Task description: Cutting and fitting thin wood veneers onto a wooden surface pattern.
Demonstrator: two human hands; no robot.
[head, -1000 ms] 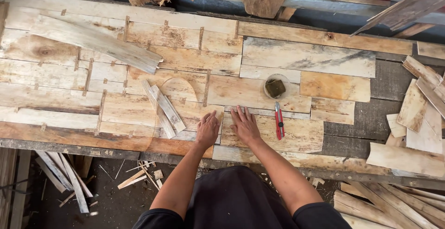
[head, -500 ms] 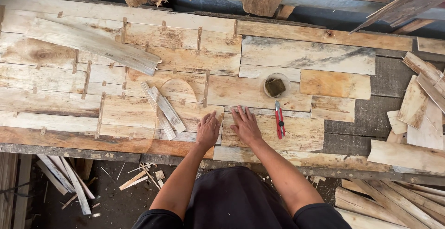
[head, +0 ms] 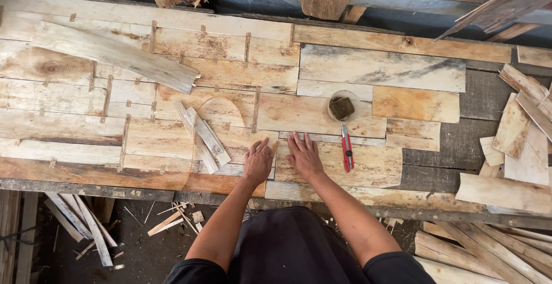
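Observation:
My left hand lies flat, palm down, on a pale wood veneer piece near the front edge of the workbench. Right beside it my right hand also presses flat on the same patchwork of thin wood sheets. Neither hand holds anything. A red utility knife lies just right of my right hand. Beyond it stands a small round container with a dark lump inside.
Loose narrow wood strips lie left of my left hand. A long weathered board rests diagonally at the back left. Veneer offcuts pile up at the right. Scraps litter the floor below.

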